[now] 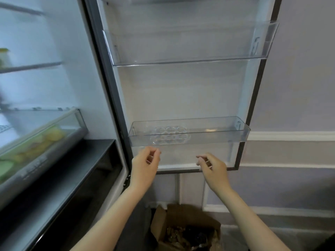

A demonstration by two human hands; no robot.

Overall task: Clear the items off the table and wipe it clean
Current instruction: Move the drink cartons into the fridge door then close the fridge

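Both forearms reach forward to the open refrigerator door (181,91). The left hand (145,164) and right hand (213,166) hover just below the lower door bin (226,135), fingers loosely curled, each grip relaxed and holding nothing. A clear egg tray (169,135) lies inside that bin, toward its left end. The upper door bin (190,49) sits well above. An open cardboard box (184,230) stands on the floor beneath the forearms. No worktop is in view.

Clear glossy plastic door bin (199,134); seemingly matt cardboard box (181,223).
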